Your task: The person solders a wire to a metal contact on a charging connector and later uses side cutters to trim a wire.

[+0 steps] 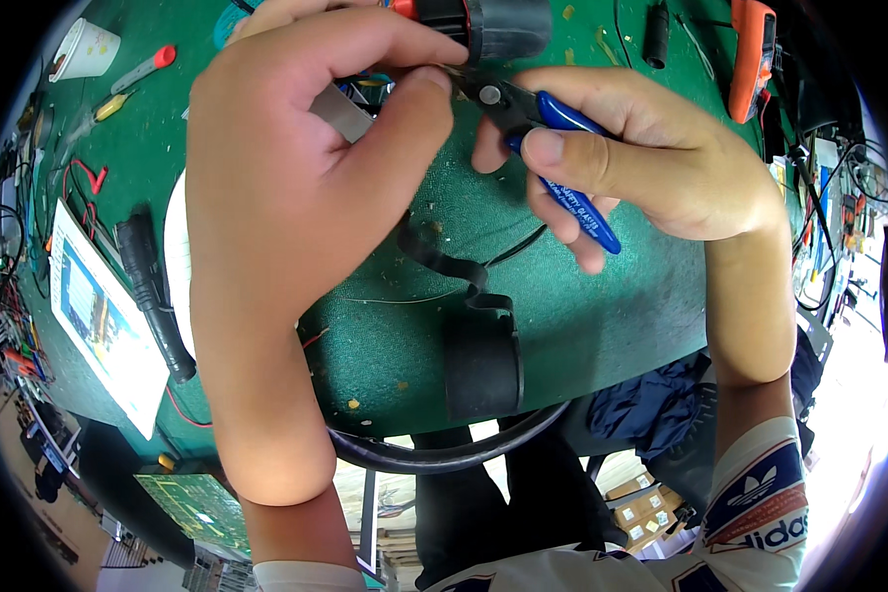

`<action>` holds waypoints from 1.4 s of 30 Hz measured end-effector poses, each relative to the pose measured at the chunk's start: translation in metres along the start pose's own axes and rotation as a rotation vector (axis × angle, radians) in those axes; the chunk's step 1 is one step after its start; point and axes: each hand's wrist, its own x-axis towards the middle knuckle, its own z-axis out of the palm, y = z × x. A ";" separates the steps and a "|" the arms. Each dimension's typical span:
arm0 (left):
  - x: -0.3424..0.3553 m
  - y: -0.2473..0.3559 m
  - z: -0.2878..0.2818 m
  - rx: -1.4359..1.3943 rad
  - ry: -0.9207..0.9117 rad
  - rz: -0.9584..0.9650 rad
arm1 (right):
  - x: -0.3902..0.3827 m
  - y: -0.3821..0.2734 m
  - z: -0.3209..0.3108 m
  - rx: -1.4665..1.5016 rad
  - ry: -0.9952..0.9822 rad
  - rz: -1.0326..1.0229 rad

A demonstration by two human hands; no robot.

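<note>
My right hand (661, 163) grips a pair of blue-handled flush cutters (580, 202), their dark jaws pointing left toward my other hand. At the far middle of the green table, my left hand (286, 148) is closed, thumb and forefinger pinched together right by the cutter jaws. What the pinch holds is too small and covered to make out. Just beyond the fingertips lies a black cylindrical part with some red (508, 30), and bits of coloured wire show under my left palm. Nearer me stands a black cylindrical piece (481, 365) with a wavy black strip (444, 259) running from it.
To the left are a black flashlight (150, 286), a white printed sheet (99, 316), a paper cup (87, 51) and a red-ended tool (148, 69). An orange meter (750, 64) stands at the far right. A green circuit board (199, 511) sits low on the left.
</note>
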 end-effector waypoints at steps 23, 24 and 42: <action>-0.003 -0.004 0.004 -0.414 0.052 -0.285 | 0.006 -0.007 0.006 0.471 -0.009 0.158; -0.004 -0.003 0.004 -0.407 0.056 -0.275 | 0.006 -0.008 0.006 0.474 -0.006 0.160; -0.004 0.001 0.006 -0.321 0.068 -0.294 | 0.006 -0.013 0.010 0.508 0.054 0.194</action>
